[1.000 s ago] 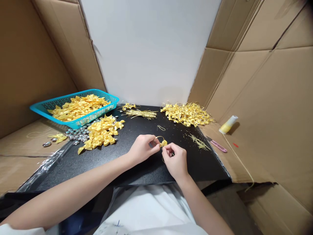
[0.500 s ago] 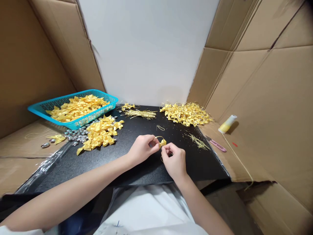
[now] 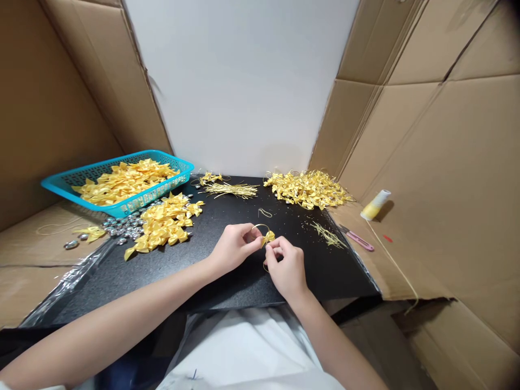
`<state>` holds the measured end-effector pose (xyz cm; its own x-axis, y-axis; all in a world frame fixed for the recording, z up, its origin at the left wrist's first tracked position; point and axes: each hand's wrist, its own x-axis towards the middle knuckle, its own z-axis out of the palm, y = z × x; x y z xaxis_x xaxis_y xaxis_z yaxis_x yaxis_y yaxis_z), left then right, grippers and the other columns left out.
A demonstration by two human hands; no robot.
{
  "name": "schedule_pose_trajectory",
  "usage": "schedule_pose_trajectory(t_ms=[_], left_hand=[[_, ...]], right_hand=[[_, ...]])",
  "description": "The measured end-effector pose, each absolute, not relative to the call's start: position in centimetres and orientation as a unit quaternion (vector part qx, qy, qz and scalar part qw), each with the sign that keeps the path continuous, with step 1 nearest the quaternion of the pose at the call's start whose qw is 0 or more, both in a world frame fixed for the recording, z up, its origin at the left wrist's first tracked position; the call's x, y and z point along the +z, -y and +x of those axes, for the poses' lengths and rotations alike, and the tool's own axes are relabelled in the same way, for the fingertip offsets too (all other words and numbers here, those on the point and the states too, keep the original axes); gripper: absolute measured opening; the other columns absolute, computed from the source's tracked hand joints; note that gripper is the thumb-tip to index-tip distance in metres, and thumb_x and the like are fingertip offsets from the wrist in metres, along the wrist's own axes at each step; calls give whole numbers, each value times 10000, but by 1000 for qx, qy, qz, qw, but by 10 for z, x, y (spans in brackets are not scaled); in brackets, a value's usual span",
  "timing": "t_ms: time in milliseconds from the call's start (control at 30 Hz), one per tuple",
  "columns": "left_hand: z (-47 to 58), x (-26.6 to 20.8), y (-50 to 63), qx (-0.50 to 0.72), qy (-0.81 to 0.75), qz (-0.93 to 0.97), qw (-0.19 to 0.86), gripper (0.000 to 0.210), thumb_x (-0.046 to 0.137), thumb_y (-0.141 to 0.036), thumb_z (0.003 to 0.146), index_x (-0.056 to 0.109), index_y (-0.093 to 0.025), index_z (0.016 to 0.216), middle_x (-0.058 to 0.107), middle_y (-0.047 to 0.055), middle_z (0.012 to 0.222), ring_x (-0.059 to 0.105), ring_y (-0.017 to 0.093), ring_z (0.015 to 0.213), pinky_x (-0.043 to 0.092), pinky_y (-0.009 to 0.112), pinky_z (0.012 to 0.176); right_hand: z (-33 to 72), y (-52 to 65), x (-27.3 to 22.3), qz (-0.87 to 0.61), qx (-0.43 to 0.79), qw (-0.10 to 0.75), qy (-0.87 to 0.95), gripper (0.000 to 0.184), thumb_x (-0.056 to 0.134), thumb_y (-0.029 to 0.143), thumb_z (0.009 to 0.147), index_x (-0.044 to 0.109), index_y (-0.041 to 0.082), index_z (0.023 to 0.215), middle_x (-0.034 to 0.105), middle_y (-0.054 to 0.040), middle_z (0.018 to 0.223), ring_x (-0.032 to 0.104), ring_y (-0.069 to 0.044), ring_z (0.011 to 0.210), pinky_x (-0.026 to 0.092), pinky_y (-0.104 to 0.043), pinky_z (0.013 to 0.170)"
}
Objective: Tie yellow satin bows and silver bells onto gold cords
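Observation:
Just above the black tabletop (image 3: 227,276), my left hand (image 3: 236,246) pinches a small yellow ribbon bow (image 3: 268,237) between thumb and fingers. A thin gold cord (image 3: 262,225) arcs up from the bow, and another bit of it curves below, beside my right hand. Close against the bow's right side is my right hand (image 3: 286,265), its thumb and forefinger closed on the gold cord. The fingertips hide part of the bow and the point where cord and bow meet.
At left stands a blue basket (image 3: 117,208) of bows, with silver beads (image 3: 125,227) and loose bows (image 3: 162,222) before it. Cut cords (image 3: 231,189) and a heap of corded bows (image 3: 309,189) lie behind. A pink-handled cutter (image 3: 359,240) and thread spool (image 3: 376,205) are right.
Both hands stay together at the bow with only small finger shifts. The cord loop above the bow stands rounder and more visible. The whole view has shifted slightly.

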<state>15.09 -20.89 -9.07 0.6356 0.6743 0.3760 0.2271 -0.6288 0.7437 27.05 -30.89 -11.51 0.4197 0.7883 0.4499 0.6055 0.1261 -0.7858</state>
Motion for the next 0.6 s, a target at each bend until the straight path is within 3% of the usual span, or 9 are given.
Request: schedule_pose_trajectory(t_ms=[300,600], left_hand=[[151,-94,209,328,-255,847,332,216,586,-293,810,634,-128,680,605,-19,584,458,75,505,357,164,476],[150,-87,213,368,-231,825,362,151,594,-261,796,656,-130,758,690,21,677,613,113,588,503,194,564]], right_hand=[[269,307,-115,-655,96,526,534,148,475,202,844,489,212,697,646,-16,536,630,-165,491,418,-228,531],[269,309,-113,-632,113,546,539,114,466,222,874,484,216,761,666,-13,566,664,-172,514,448,-228,536]])
